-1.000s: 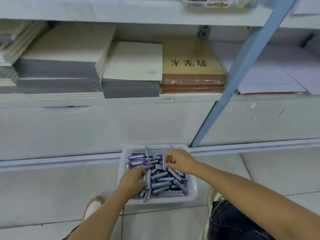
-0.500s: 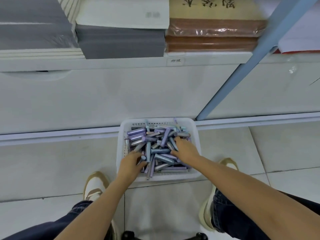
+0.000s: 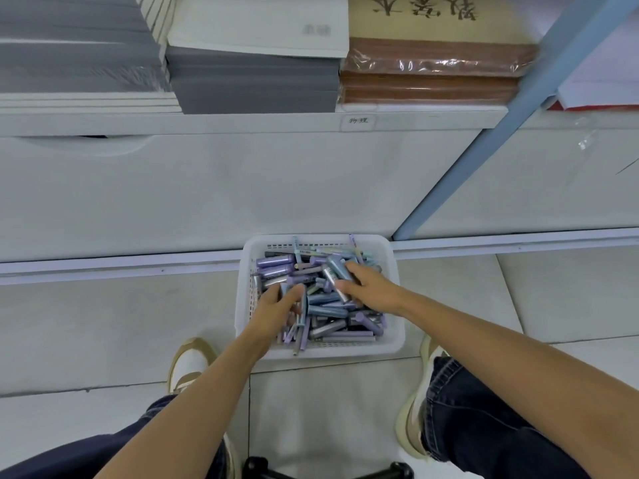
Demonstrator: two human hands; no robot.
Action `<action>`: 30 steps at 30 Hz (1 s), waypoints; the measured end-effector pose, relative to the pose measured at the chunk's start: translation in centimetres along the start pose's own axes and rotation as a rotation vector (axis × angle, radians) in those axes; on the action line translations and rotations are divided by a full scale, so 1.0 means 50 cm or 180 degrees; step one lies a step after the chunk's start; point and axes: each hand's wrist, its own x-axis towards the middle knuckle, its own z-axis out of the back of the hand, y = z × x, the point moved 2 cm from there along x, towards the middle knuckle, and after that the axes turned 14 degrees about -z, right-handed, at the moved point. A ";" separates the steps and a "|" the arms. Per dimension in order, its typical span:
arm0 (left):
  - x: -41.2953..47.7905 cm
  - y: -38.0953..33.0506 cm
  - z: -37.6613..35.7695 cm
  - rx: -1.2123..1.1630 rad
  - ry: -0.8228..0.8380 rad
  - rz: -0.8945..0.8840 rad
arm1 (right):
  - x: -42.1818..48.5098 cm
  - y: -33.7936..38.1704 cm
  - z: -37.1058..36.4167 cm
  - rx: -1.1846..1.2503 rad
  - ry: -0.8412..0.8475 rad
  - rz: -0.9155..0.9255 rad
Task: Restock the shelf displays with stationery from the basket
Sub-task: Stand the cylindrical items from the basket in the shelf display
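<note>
A white plastic basket (image 3: 394, 335) sits on the tiled floor against the shelf base, full of purple, blue and silver pens and markers (image 3: 328, 302). My left hand (image 3: 275, 305) reaches into its left side, fingers curled around a few of the pens. On the right side my right hand (image 3: 368, 288) grips a blue-grey marker (image 3: 337, 273) between thumb and fingers. The shelf (image 3: 242, 122) above holds stacks of notebooks.
Grey paper stacks (image 3: 252, 81) and brown wrapped notebooks (image 3: 428, 70) lie on the shelf. A blue slanted upright (image 3: 484, 143) crosses at right. My shoes (image 3: 188, 364) and knees flank the basket. A black stool edge (image 3: 325, 470) shows at the bottom.
The view has tilted down toward the basket. My right hand has taken hold of a blue-grey marker and my left has dug further into the pens.
</note>
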 end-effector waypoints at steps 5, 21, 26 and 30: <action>0.001 -0.024 -0.056 -0.0895 -0.0425 -0.0033 | -0.021 0.060 -0.077 0.0344 0.0257 0.0287; 0.022 0.019 -0.002 -0.1104 -0.0910 -0.0089 | 0.088 0.003 -0.048 0.0068 -0.1394 -0.0561; 0.028 0.029 0.000 -0.0615 -0.0785 -0.0045 | 0.104 0.010 -0.063 0.0382 -0.1449 -0.0633; 0.039 0.022 0.006 -0.0395 -0.0861 0.0080 | 0.072 0.039 -0.034 0.1375 -0.0528 -0.0311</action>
